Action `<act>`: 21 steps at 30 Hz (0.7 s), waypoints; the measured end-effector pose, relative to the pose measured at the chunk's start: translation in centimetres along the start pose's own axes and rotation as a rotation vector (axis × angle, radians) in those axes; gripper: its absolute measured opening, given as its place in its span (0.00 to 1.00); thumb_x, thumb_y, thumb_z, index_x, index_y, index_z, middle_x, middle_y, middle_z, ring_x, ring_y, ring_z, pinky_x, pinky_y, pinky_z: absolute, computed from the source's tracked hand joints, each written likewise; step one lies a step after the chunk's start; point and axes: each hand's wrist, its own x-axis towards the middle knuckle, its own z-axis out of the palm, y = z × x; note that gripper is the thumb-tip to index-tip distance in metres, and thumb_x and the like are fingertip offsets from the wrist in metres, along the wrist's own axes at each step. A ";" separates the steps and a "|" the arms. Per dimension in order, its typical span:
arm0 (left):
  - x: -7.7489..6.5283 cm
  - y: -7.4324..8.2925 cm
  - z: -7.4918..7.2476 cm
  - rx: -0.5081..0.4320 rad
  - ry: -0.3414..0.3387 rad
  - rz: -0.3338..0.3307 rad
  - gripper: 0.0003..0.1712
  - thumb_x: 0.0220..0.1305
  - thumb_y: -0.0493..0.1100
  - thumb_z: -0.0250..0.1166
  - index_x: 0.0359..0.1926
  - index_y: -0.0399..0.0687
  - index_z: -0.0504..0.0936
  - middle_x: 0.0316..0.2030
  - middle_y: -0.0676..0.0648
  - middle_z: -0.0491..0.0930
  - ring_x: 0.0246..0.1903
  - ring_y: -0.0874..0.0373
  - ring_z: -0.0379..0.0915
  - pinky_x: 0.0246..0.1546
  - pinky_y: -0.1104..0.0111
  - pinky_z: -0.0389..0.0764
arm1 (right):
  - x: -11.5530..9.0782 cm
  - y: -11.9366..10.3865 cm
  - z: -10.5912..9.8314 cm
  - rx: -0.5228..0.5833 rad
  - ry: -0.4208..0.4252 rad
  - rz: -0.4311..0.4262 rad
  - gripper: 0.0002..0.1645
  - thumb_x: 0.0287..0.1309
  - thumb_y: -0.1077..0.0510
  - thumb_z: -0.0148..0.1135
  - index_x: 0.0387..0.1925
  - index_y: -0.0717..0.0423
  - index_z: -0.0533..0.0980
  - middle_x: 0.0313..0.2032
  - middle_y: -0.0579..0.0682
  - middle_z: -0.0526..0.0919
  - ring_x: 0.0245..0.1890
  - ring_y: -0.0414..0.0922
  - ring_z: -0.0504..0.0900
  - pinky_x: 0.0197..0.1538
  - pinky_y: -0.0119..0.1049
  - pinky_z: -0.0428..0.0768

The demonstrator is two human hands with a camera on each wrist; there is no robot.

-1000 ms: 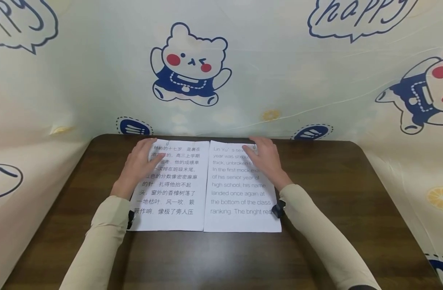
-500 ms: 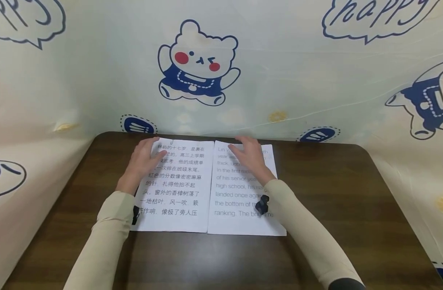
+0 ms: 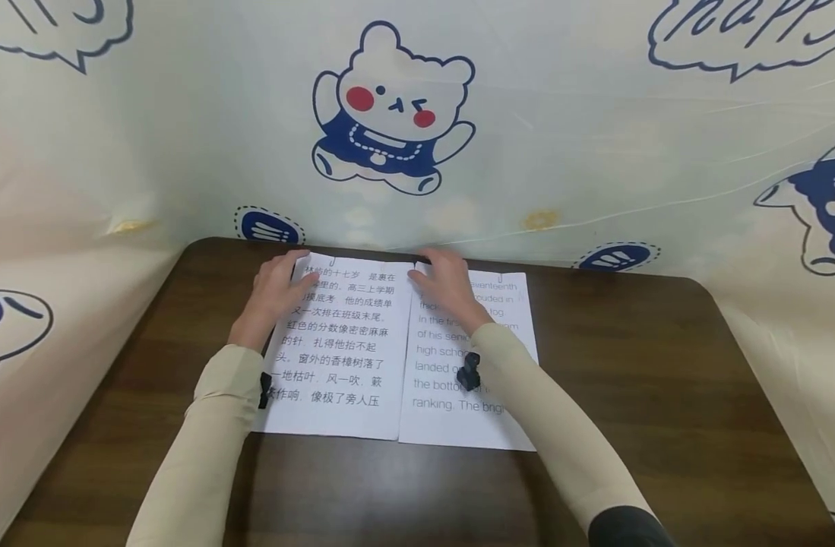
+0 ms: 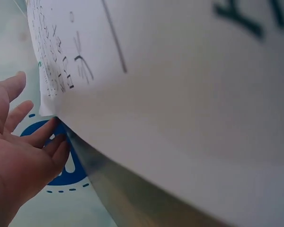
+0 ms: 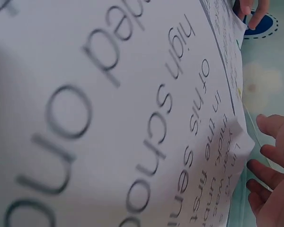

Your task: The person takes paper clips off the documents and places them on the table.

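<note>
fingers [image 3: 291, 261] near tops of two pages [image 3: 336, 351]

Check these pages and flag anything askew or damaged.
One small oddity: the English page looks bent at its top left corner, beside the right hand, where the right wrist view shows it kinked rather than flat. No tear or spill shows.

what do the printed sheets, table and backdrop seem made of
Printed sheets: matte white paper, thin, one corner bending. Table: wood or wood-look laminate, streaky brown grain, soft sheen. Backdrop: perhaps plastic film or fabric, judging by creases.
</note>
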 end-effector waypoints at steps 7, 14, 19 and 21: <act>0.2 -0.2 0.0 -0.008 0.008 0.020 0.30 0.69 0.51 0.56 0.68 0.47 0.64 0.71 0.36 0.56 0.70 0.37 0.46 0.68 0.41 0.48 | 1.0 -0.6 1.1 -0.142 -0.064 -0.038 0.33 0.59 0.44 0.62 0.65 0.46 0.68 0.63 0.47 0.73 0.68 0.50 0.63 0.72 0.47 0.57; 0.3 -0.5 -0.3 -0.035 -0.016 0.000 0.28 0.69 0.50 0.55 0.65 0.42 0.68 0.70 0.34 0.55 0.69 0.35 0.49 0.68 0.39 0.52 | 1.3 -1.1 1.6 -0.172 -0.078 -0.060 0.31 0.58 0.47 0.64 0.63 0.46 0.69 0.63 0.48 0.73 0.68 0.50 0.62 0.72 0.48 0.56; 0.2 -0.3 -0.7 -0.079 -0.026 -0.019 0.29 0.69 0.46 0.56 0.67 0.42 0.65 0.71 0.34 0.54 0.64 0.37 0.55 0.68 0.42 0.57 | 1.2 -1.7 1.7 -0.144 -0.071 -0.094 0.26 0.59 0.51 0.63 0.60 0.46 0.72 0.59 0.48 0.75 0.65 0.48 0.64 0.70 0.45 0.57; 0.2 -0.2 -0.8 -0.101 -0.023 -0.019 0.28 0.69 0.43 0.56 0.67 0.43 0.64 0.70 0.35 0.55 0.61 0.38 0.58 0.67 0.44 0.60 | 1.1 -1.8 1.7 -0.130 -0.065 -0.106 0.22 0.60 0.52 0.63 0.56 0.46 0.74 0.56 0.47 0.76 0.64 0.47 0.64 0.70 0.45 0.57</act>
